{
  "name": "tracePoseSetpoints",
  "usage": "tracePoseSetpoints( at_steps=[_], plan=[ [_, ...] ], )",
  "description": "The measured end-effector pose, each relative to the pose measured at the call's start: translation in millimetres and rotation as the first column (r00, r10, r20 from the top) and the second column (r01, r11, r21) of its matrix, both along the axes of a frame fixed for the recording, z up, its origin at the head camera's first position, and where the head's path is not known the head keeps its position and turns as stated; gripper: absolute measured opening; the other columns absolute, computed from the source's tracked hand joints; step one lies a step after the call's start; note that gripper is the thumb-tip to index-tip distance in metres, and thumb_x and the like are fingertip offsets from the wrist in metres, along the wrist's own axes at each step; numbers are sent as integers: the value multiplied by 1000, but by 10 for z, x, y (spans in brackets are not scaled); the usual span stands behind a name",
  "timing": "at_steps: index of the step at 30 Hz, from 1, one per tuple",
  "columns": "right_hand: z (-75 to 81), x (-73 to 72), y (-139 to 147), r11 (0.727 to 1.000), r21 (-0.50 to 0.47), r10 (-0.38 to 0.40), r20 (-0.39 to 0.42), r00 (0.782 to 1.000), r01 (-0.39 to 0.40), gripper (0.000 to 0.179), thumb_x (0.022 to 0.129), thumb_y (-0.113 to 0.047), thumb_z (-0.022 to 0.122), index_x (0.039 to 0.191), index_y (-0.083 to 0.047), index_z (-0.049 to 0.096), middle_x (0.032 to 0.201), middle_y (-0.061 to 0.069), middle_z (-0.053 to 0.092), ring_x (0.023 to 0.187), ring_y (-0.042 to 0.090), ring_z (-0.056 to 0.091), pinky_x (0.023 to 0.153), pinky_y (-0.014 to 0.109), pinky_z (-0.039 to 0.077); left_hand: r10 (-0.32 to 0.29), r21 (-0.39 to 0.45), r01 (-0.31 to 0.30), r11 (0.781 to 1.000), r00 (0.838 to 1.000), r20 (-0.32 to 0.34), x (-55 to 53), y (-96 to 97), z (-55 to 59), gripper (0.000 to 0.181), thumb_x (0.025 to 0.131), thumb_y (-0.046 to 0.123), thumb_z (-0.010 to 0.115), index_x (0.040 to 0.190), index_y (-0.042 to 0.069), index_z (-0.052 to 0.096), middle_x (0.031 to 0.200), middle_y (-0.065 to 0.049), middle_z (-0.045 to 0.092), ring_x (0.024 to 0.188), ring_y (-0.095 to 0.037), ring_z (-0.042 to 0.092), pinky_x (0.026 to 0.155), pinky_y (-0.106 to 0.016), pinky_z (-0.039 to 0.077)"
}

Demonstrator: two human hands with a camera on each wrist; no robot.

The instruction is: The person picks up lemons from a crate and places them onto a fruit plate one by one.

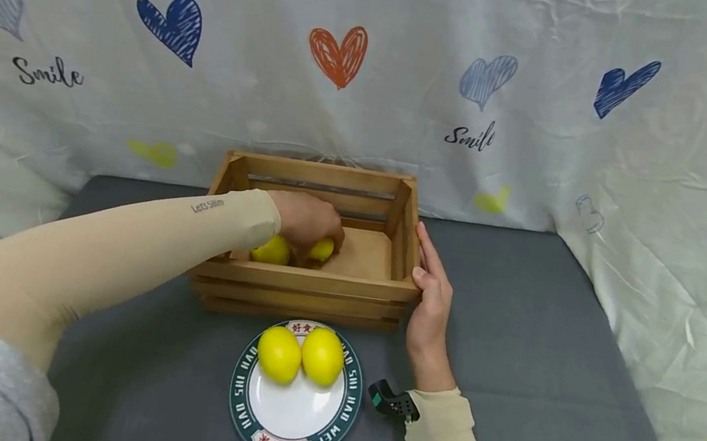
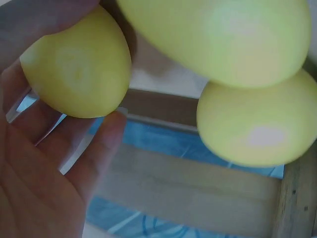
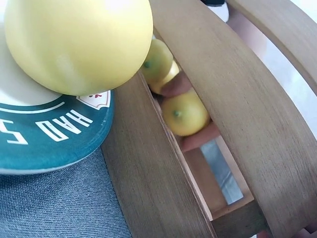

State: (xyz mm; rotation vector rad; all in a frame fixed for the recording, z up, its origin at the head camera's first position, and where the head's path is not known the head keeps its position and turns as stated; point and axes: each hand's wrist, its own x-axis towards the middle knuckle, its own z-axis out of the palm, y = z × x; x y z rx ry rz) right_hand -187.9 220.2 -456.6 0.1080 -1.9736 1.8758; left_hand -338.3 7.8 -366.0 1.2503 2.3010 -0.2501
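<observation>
A slatted wooden crate [image 1: 307, 282] stands on the dark tabletop. My left hand [image 1: 309, 221] reaches down inside it and grips a lemon [image 2: 79, 64], with the thumb on one side and the fingers round the other. Beside that hand in the crate lies another lemon [image 1: 271, 249]; the left wrist view shows two, one upper lemon [image 2: 233, 39] overlapping a lower lemon [image 2: 257, 121]. Against the crate's right end rests my right hand [image 1: 432, 313], its fingers extended along the outside and its thumb at the front corner. The right hand's fingertips are mostly hidden in its wrist view.
In front of the crate sits a white plate [image 1: 291, 411] with a green lettered rim, bearing a left lemon [image 1: 279, 354] and a right lemon [image 1: 322, 356]. A pale curtain [image 1: 383, 131] printed with hearts hangs close behind the crate.
</observation>
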Motion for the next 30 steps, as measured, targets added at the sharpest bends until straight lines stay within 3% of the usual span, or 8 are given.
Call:
tracePoseSetpoints(
  at_steps=[7, 13, 23, 30],
  plan=[
    [2, -6, -23, 1000, -5, 8, -15, 1000, -8, 66, 99, -17, 35, 163, -24, 50, 169, -7, 48, 161, 15, 37, 134, 46, 23, 76, 41, -76, 996, 997, 4, 81, -78, 221, 63, 92, 11, 84, 151, 18, 64, 150, -6, 65, 122, -26, 63, 109, -47, 57],
    [-6, -1, -19, 1000, -5, -1, -6, 1000, 1, 67, 99, -17, 34, 163, -25, 51, 170, -7, 48, 161, 16, 38, 133, 42, 24, 64, 83, -62, 995, 998, -19, 163, -160, 363, 59, 94, 10, 81, 150, 21, 65, 148, -6, 66, 122, -26, 62, 107, -46, 58],
    [-5, 2, -9, 1000, -11, -3, -1, 1000, 3, 67, 99, -16, 33, 162, -28, 51, 169, -9, 49, 161, 13, 37, 132, 39, 24, 87, 192, -63, 979, 989, -122, 549, -327, 881, 53, 90, 16, 87, 141, 25, 71, 135, -5, 68, 111, -26, 62, 100, -43, 60],
    [-3, 2, -25, 1000, -29, 3, -11, 1000, -4, 66, 99, -16, 34, 162, -26, 51, 169, -7, 48, 160, 13, 39, 130, 34, 27, 107, 249, -71, 966, 985, -136, 862, -494, 1054, 57, 91, 28, 89, 144, 26, 69, 138, -3, 66, 114, -25, 63, 102, -42, 60]
  ],
)
